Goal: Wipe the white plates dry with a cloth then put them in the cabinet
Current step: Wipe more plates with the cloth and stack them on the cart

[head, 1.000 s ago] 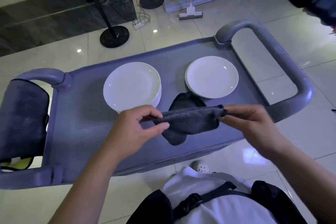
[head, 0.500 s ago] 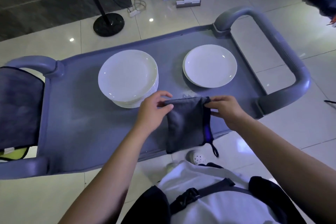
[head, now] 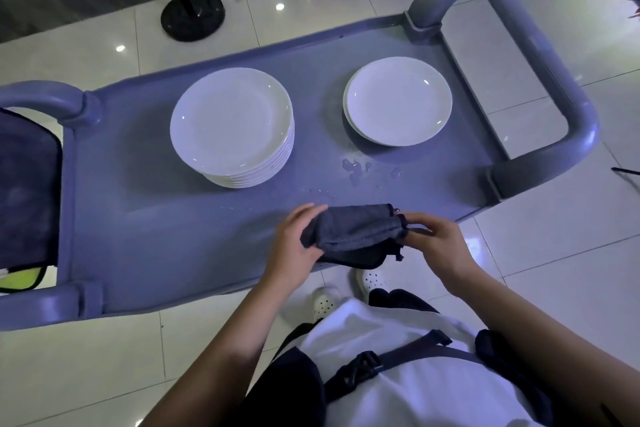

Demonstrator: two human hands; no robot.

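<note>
While both hands work the cloth (head: 353, 236) over the near edge of the cart (head: 156, 236), no plate has been touched, so this looks like the preparing step: getting the cloth folded into a pad before any wiping. The left hand (head: 294, 246) grips the cloth's left end, fingers curled over the top and the thumb under the fold. The right hand (head: 436, 239) pinches the right end at the hem, where a small loop or tag hangs down. Between them the cloth lies bunched and doubled, partly past the cart's near edge.

Further out, toward the far edge, sit the plates. A tall stack (head: 232, 125) stands left of the middle; a much lower stack (head: 398, 100), perhaps two or three plates, stands nearer the right end, close to the handle (head: 554, 80). Water drops (head: 356, 166) lie on the cart between the low stack and the hands, which suggests the plates are wet.

Next, I judge, one hand must let go of the cloth and lift a single top plate, while the other keeps the pad ready to rub both faces. Lifting from the tall stack calls for a clean grip on one rim only, since wet plates may cling or slip. No cabinet is in view, so where the dried plate goes cannot be told.
</note>
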